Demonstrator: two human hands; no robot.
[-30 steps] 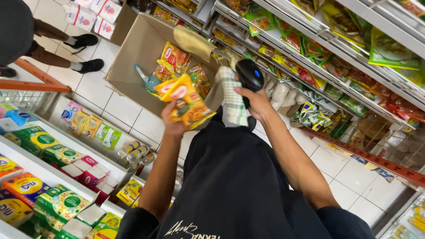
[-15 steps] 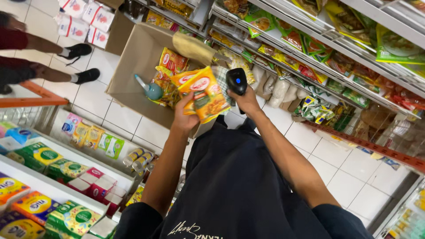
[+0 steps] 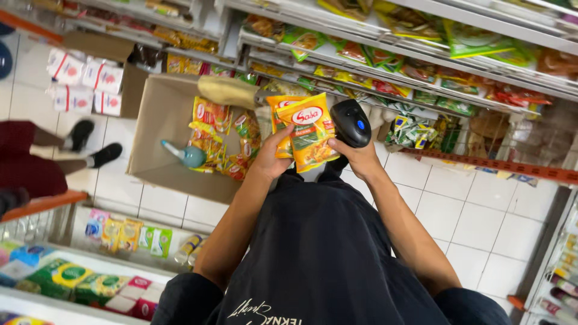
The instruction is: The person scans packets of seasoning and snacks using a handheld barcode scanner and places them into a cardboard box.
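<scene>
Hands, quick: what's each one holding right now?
Left hand: closed on yellow seasoning packets.
Right hand: closed on black handheld barcode scanner.

Yellow seasoning packets in left hand, black scanner in right hand

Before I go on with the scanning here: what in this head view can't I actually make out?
- Scanner: its window faces away from the camera, so any beam is unseen.
- Right hand: fingers are hidden behind the scanner's grip.
- Yellow packets: the left hand covers their lower left; the exact count is unclear.
- Cardboard box: packets pile over its floor.
- Person at left: cut off by the frame edge.
</scene>
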